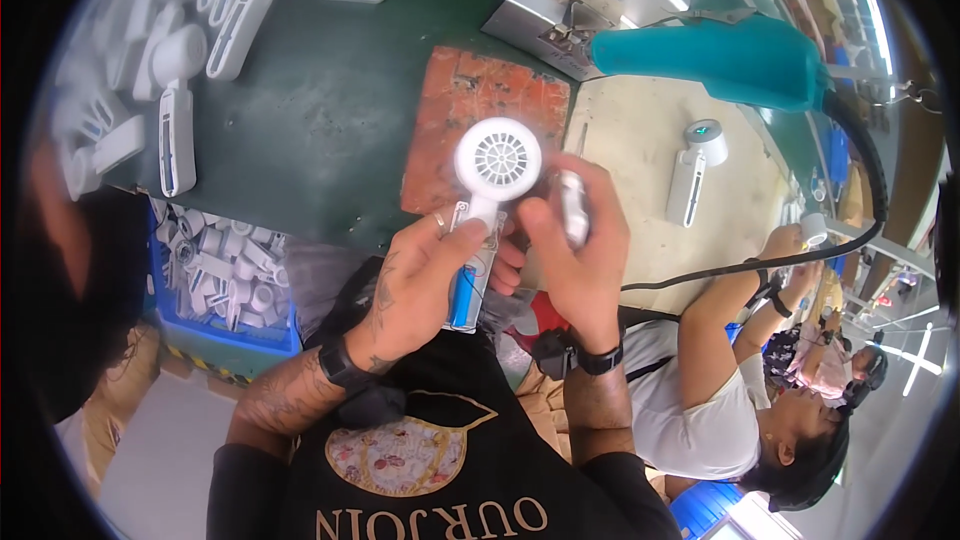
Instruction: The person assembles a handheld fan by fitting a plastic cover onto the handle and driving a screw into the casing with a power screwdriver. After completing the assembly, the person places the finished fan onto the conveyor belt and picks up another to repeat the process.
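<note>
Handheld fan (497, 162), white, round grilled head on an opened handle showing a blue cell; held above the bench's (330, 130) near edge, over a rust-red mat (470, 105). Left hand (425, 280): closed round the fan's handle. Right hand (575, 250): closed on a slim white tool (572, 205), just beside the fan head. Far-left corner: pile of white fan bodies (175, 70). Below the near edge: blue bin (235, 330) of white parts. Right side: teal electric screwdriver (730, 60) hanging, one assembled fan (695, 170) lying flat, a co-worker's arm (720, 310).
</note>
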{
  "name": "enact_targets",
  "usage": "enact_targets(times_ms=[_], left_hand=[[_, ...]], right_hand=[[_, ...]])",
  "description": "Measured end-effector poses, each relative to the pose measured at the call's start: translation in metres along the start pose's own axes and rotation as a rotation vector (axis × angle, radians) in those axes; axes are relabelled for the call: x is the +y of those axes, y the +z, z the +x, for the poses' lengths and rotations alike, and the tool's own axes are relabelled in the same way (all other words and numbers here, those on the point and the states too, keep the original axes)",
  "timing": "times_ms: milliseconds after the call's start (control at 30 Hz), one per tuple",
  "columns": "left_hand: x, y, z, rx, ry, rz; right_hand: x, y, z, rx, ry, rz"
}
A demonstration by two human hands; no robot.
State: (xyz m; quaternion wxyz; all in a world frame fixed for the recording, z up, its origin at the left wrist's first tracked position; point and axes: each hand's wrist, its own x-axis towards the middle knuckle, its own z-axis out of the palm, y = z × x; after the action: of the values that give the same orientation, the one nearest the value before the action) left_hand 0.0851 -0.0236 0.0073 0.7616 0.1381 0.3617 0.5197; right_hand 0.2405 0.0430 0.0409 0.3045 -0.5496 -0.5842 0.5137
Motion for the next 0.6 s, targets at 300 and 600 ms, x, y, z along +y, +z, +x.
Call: enact_targets(times_ms=[300,600], left_hand=[[-0.006,0.002,0.001,0.111,0.08,0.336],[-0.011,0.002,0.0,0.104,0.138,0.407]], right_hand=[[-0.001,0.001,-0.047,0.018,-0.396,-0.438],[-0.002,0.006,-0.048,0.023,-0.428,-0.437]])
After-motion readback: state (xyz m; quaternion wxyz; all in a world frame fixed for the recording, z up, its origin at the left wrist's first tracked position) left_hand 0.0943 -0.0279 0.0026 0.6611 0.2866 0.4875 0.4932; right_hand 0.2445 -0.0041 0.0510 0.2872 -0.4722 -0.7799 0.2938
